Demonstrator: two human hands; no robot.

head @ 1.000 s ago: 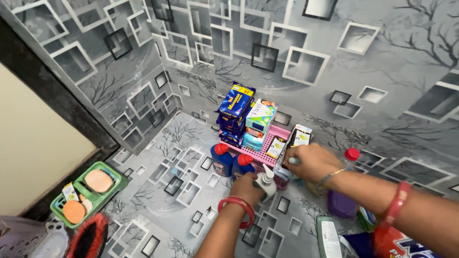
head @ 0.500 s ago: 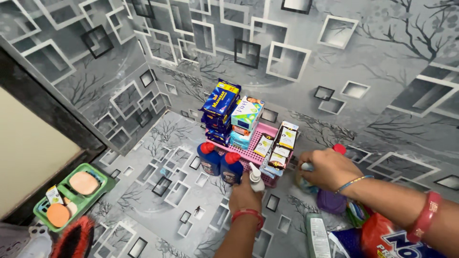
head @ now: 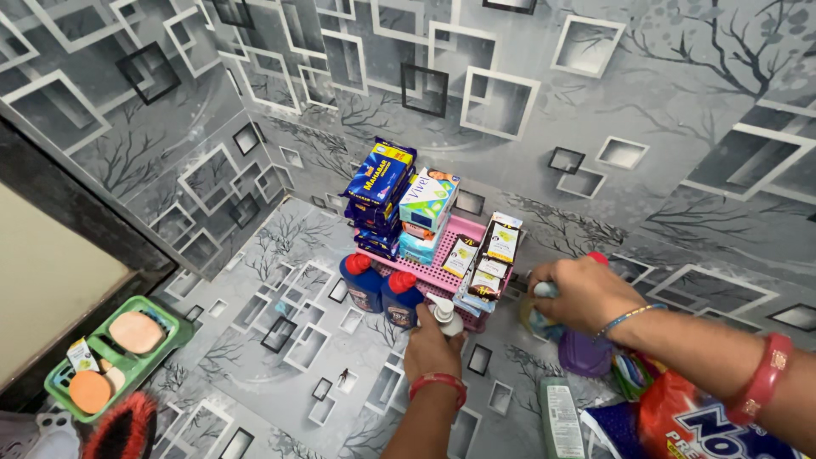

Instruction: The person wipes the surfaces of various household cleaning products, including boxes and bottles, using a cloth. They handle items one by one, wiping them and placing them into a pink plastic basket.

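Under left fingers: white pump bottle.

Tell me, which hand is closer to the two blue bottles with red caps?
Left. The left hand holds a white pump bottle right beside the blue bottles. The right hand is farther off, past the pink tray.

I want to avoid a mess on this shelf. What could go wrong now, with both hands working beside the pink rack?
1. The left hand grips a white pump bottle close to two blue bottles; a nudge might tip them.
2. The tall box stack on the pink rack could topple if the rack is bumped.
3. The right hand presses a small bottle beside leaning sachets, which may slide off.
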